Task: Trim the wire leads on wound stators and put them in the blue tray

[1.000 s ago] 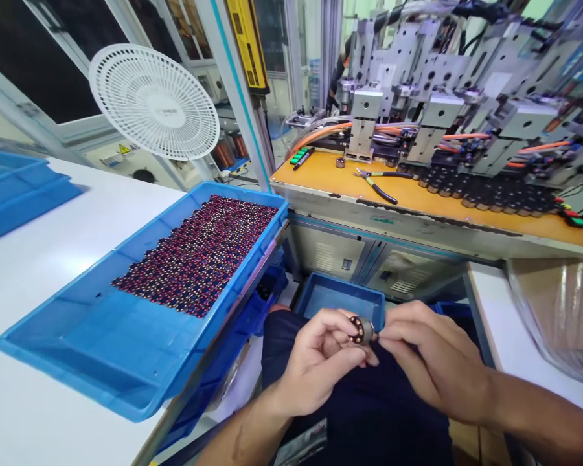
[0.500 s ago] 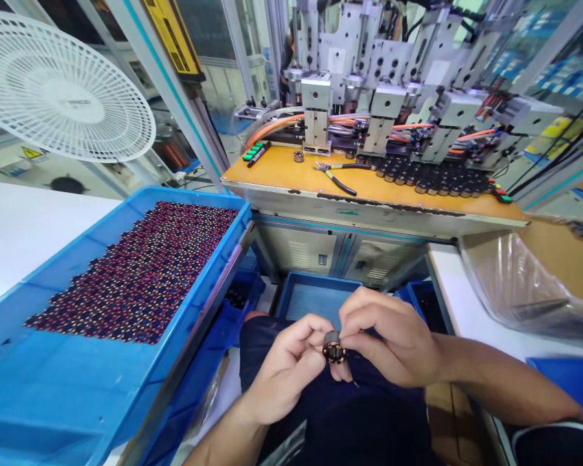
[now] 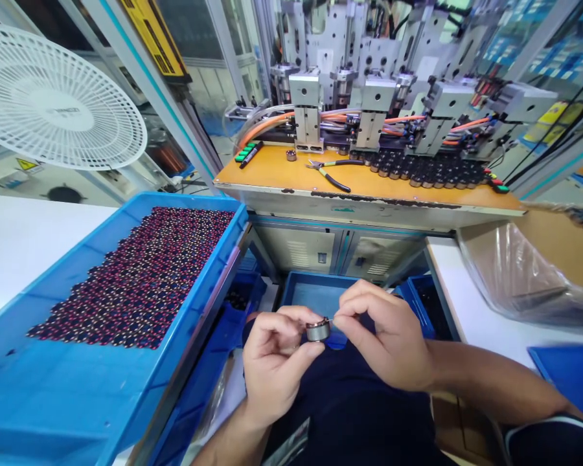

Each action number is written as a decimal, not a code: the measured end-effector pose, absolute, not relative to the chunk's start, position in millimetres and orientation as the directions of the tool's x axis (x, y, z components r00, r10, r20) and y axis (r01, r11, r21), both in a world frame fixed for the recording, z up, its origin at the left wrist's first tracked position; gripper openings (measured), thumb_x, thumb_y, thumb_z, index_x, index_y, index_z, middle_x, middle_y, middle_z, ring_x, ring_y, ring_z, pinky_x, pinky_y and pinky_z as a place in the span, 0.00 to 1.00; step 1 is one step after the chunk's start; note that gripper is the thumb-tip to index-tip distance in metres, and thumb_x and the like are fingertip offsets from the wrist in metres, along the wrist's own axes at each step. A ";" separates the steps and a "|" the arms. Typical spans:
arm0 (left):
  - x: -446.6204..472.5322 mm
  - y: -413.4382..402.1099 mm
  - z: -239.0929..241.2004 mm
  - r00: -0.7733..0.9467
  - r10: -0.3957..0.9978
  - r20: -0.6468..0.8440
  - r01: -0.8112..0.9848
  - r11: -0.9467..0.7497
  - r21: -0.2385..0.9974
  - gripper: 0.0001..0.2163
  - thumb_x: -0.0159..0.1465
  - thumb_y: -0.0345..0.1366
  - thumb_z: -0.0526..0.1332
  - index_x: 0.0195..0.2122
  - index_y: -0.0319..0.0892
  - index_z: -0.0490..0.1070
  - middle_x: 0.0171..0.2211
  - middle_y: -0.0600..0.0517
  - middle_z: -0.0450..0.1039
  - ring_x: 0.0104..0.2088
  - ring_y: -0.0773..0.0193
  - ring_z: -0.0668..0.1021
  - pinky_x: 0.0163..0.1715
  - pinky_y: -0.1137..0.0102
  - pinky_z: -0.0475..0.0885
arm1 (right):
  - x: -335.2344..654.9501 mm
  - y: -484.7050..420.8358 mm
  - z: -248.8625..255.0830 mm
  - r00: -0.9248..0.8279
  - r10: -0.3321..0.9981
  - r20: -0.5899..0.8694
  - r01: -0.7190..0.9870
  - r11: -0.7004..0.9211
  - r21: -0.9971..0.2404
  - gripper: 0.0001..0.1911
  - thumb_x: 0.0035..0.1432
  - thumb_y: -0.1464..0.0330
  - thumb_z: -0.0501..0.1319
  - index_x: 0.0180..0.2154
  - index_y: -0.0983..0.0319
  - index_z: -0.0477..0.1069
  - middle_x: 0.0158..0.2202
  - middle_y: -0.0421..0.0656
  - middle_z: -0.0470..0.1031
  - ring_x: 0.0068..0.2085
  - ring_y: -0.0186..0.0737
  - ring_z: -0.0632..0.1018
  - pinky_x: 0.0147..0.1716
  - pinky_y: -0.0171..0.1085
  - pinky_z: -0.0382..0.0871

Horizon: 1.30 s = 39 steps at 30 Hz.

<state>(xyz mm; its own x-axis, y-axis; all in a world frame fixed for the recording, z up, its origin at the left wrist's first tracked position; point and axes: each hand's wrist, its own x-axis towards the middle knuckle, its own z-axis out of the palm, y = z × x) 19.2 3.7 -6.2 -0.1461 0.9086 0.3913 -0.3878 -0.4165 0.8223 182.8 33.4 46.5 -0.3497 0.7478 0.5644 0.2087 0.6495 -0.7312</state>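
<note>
Over my lap, my left hand [image 3: 272, 362] pinches a small round wound motor part [image 3: 317, 331] between thumb and fingers, its grey metal side turned up. My right hand [image 3: 386, 336] is closed in a pinch at the part's right edge, thumb and forefinger pressed together on something too fine to make out. To the left, a large blue tray [image 3: 194, 291] holds several rows of the same parts [image 3: 136, 278], dark with red and copper windings.
An orange-topped machine bench [image 3: 369, 184] stands ahead with pliers [image 3: 328, 175], a row of dark parts [image 3: 418, 171] and clamp heads above. A white fan [image 3: 58, 100] is upper left. Empty blue bins [image 3: 315, 291] sit below. A plastic bag [image 3: 515, 278] lies on the right table.
Both hands have lifted a little and turned the part, so its grey side now faces up instead of the copper windings. The view has drifted slightly.
</note>
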 end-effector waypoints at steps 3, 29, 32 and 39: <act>17.2 3.8 -9.4 -0.171 0.904 0.392 -0.326 -0.427 0.843 0.16 0.55 0.25 0.71 0.43 0.46 0.74 0.38 0.50 0.81 0.39 0.61 0.84 0.40 0.68 0.81 | 179.5 28.2 45.5 -0.337 0.883 0.326 0.092 0.375 -0.922 0.09 0.64 0.70 0.60 0.29 0.63 0.69 0.28 0.40 0.69 0.29 0.31 0.71 0.28 0.31 0.67; 4.3 5.5 -19.1 -0.255 0.730 0.634 0.293 -0.567 0.770 0.18 0.57 0.21 0.68 0.47 0.46 0.78 0.45 0.52 0.80 0.45 0.63 0.81 0.47 0.71 0.78 | 185.6 48.0 -0.1 -0.251 0.425 0.870 0.494 0.829 -0.263 0.10 0.60 0.76 0.62 0.44 0.62 0.69 0.34 0.44 0.77 0.34 0.37 0.78 0.35 0.35 0.75; 11.2 -1.9 -7.5 -0.037 0.723 0.690 0.443 -0.607 0.659 0.23 0.56 0.24 0.70 0.53 0.43 0.74 0.44 0.49 0.81 0.43 0.62 0.82 0.46 0.69 0.78 | 189.2 50.5 -4.8 -0.341 0.316 0.886 0.535 0.840 -0.093 0.10 0.61 0.75 0.61 0.45 0.64 0.68 0.34 0.45 0.77 0.33 0.39 0.78 0.34 0.37 0.75; 18.9 4.9 4.8 0.053 0.789 0.611 0.396 -0.579 0.713 0.17 0.59 0.28 0.69 0.49 0.44 0.75 0.42 0.50 0.81 0.41 0.64 0.82 0.43 0.71 0.78 | 193.5 44.5 -2.8 -0.423 0.286 0.860 0.428 0.900 -0.088 0.10 0.62 0.76 0.60 0.46 0.66 0.68 0.34 0.47 0.77 0.35 0.40 0.78 0.34 0.38 0.75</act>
<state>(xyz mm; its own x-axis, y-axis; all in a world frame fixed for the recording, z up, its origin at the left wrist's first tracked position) 18.9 4.9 4.8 0.0533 0.7895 0.6115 0.3955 -0.5789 0.7130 193.5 44.5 -2.8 -0.4234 0.2857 0.8597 0.4278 0.8996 -0.0883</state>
